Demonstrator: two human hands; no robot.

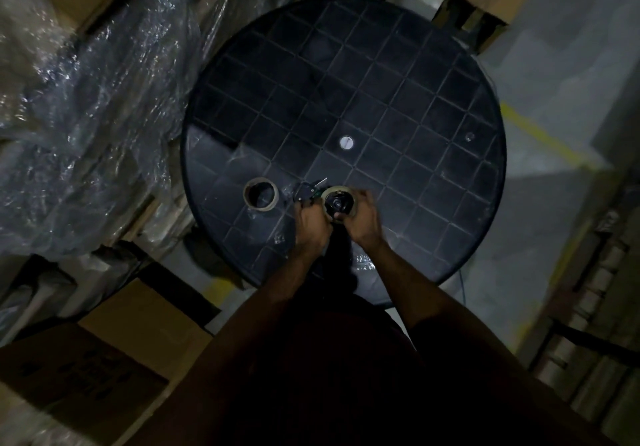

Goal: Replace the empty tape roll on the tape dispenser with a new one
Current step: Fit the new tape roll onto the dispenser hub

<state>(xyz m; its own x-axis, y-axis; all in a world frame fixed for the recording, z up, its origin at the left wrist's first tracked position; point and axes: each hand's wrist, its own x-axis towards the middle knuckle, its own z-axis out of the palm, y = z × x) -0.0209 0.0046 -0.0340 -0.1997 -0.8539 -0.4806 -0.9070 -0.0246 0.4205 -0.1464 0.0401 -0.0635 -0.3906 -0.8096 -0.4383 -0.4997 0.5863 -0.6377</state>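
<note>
A black tape dispenser (pixel 306 192) lies near the front of the round black table (pixel 381 81), with a tape roll (pixel 343 191) seated around its hub. My left hand (pixel 313 223) grips the dispenser's body from below. My right hand (pixel 363 218) is closed around the right side of that roll. To the left, apart from both hands, a thin brown cardboard tape core (pixel 260 197) lies flat on the table. The dispenser's handle is hidden under my hands.
The table top has a raised grid and a white cap (pixel 346 142) at its centre. Plastic-wrapped goods (pixel 86 116) stand to the left, cardboard boxes (pixel 114 348) at the lower left. Grey floor with a yellow line (pixel 540 133) lies to the right.
</note>
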